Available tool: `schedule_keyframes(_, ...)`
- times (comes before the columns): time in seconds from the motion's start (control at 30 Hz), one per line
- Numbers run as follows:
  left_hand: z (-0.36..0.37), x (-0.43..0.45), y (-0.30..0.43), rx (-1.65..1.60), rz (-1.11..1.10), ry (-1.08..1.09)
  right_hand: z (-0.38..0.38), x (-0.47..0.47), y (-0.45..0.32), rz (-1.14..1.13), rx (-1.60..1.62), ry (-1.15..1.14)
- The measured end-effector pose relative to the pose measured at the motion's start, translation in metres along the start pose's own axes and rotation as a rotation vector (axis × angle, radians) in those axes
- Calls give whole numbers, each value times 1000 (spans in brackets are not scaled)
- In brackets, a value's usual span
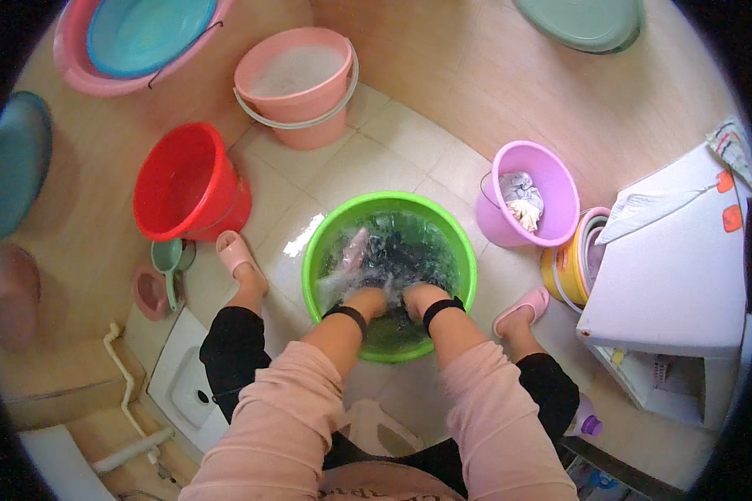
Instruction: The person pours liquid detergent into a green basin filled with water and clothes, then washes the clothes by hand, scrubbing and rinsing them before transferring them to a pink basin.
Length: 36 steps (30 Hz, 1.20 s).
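Note:
A bright green plastic basin (470, 275) stands on the tiled floor between my feet. Water with splashes and ripples fills it, over a dark mass (395, 244) that looks like fabric. A pinkish item (355, 249) shows at the left of the water. My left hand (370, 303) and my right hand (423, 298) both dip into the near half of the basin, a little apart. Their fingers are hidden under the splashing water, so any hold on the dark mass cannot be made out. Black bands circle both wrists, and the pink sleeves are pushed up.
A red bucket (232, 194) and a pink bucket of cloudy water (313, 122) stand beyond, to the left. On the right are a purple bucket (495, 216) with cloth inside, a yellow bucket (564, 275) and a white cabinet (670, 269). A squat toilet pan (178, 382) lies at left.

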<state>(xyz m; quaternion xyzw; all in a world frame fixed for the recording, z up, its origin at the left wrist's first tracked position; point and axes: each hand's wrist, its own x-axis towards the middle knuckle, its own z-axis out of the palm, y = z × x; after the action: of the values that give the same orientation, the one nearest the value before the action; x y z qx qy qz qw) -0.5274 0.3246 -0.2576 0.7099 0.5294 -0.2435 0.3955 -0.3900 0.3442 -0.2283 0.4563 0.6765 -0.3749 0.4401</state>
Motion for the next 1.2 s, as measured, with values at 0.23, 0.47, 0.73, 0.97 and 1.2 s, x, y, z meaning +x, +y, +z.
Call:
schedule_keyframes(0.23,-62,-104,34,-565,272,536,-2,-86,-12,-405,577,831)
schedule_keyframes(0.47,-98,-189,-5,-929,523,432,-53,-232,-34,-819,1177,1134)
schedule_keyframes(0.73,-79,-156,43,-737,829,874,-68,-352,-63,-1243,1680,1085)
schedule_keyframes(0.97,-120,-198,60,-1704,416,454,-19,-314,12,-819,1544,1115)
schedule_keyframes(1.2,-139,-204,72,-1403,380,613,-8,-215,14,-556,636,1282)
